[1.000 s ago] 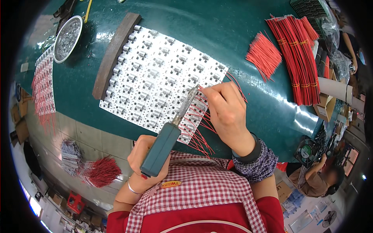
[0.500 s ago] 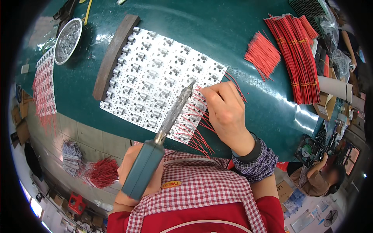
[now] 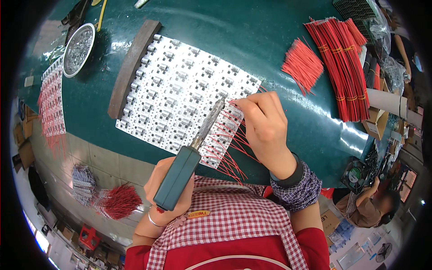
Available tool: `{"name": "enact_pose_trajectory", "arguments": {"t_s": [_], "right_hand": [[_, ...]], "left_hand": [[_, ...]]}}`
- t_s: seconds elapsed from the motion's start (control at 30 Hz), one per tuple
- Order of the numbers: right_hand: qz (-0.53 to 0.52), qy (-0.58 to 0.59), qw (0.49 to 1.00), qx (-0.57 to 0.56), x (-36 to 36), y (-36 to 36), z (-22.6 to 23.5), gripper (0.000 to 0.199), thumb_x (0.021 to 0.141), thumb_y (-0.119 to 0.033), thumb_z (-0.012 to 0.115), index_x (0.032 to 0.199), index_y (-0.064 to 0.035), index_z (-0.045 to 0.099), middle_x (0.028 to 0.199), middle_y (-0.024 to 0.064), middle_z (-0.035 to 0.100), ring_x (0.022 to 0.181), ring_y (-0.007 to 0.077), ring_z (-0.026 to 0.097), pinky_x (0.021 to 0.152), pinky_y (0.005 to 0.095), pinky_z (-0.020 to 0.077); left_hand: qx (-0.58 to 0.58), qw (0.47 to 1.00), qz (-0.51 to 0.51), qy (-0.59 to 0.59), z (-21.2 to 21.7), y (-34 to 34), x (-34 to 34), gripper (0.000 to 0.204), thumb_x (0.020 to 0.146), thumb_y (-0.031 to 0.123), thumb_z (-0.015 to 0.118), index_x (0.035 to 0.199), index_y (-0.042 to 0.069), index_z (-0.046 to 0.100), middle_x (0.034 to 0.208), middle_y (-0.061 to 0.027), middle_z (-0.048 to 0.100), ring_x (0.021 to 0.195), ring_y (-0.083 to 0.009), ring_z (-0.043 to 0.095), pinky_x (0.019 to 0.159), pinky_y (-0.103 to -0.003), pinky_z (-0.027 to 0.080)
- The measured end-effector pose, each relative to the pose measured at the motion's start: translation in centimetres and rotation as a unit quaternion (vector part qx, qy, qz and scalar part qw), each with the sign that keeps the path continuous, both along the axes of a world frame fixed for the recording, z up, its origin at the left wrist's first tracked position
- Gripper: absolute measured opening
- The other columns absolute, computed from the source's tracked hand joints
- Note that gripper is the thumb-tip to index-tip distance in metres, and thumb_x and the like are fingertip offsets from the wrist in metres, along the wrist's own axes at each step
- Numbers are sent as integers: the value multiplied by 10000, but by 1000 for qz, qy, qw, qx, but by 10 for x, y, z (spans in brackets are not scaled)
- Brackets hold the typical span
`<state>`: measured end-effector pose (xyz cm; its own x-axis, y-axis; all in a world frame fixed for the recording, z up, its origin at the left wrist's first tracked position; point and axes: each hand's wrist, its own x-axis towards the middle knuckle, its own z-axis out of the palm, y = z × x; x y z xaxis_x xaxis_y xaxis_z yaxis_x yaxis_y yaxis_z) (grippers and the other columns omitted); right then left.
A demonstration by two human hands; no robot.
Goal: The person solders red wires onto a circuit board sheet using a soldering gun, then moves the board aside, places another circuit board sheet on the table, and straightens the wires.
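My left hand (image 3: 158,182) is wrapped round the green handle of a soldering iron (image 3: 178,177). The iron's metal barrel slants up to the right, its tip over a white circuit board panel (image 3: 168,92) full of small dark components. Close to that tip, my right hand (image 3: 265,126) is pinched on a thin red wire, most of which its fingers hide. Several red wires (image 3: 227,157) run off the panel's lower right edge, with one end on the board. Along the panel's left edge lies a dark bar (image 3: 130,74).
A bowl of shiny scraps (image 3: 79,50) stands at the far left, near another wired panel (image 3: 54,99). To the right lie a loose pile of red wires (image 3: 302,65) and tied red wire bundles (image 3: 339,67). Another person (image 3: 371,207) sits at the lower right.
The soldering iron's handle and my left hand have moved up and to the right, while the tip stays near the same spot. My right hand has shifted slightly to the right, still pinching.
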<state>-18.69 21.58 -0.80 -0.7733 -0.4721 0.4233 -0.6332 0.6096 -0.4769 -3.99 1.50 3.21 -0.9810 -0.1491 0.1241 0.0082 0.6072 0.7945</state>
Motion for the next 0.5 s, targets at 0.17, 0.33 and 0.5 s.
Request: {"name": "enact_pose_trajectory", "arguments": {"t_s": [0.17, 0.33, 0.5], "right_hand": [[5, -19, 1000, 3, -1, -2, 1, 264, 704, 70, 624, 952, -7, 671, 880, 93, 580, 820, 273, 568, 692, 368, 502], [14, -25, 1000, -3, -2, 0, -1, 273, 703, 82, 623, 959, -2, 670, 883, 95, 572, 828, 276, 564, 694, 374, 500], [18, -29, 999, 1, -3, -2, 1, 280, 694, 85, 620, 955, -3, 668, 884, 94, 570, 828, 275, 559, 690, 375, 499]], "left_hand": [[31, 999, 1, -27, -1, 1, -3, 224, 746, -76, 740, 965, -37, 708, 975, -158, 687, 807, -297, 701, 705, -340, 562], [46, 998, -1, -36, -1, 3, -6, 242, 730, -85, 744, 963, -38, 700, 958, -150, 683, 790, -286, 694, 701, -332, 552], [61, 997, 9, -35, -3, 4, -6, 226, 709, -97, 740, 918, -44, 674, 899, -142, 667, 757, -279, 681, 673, -322, 537]]}}
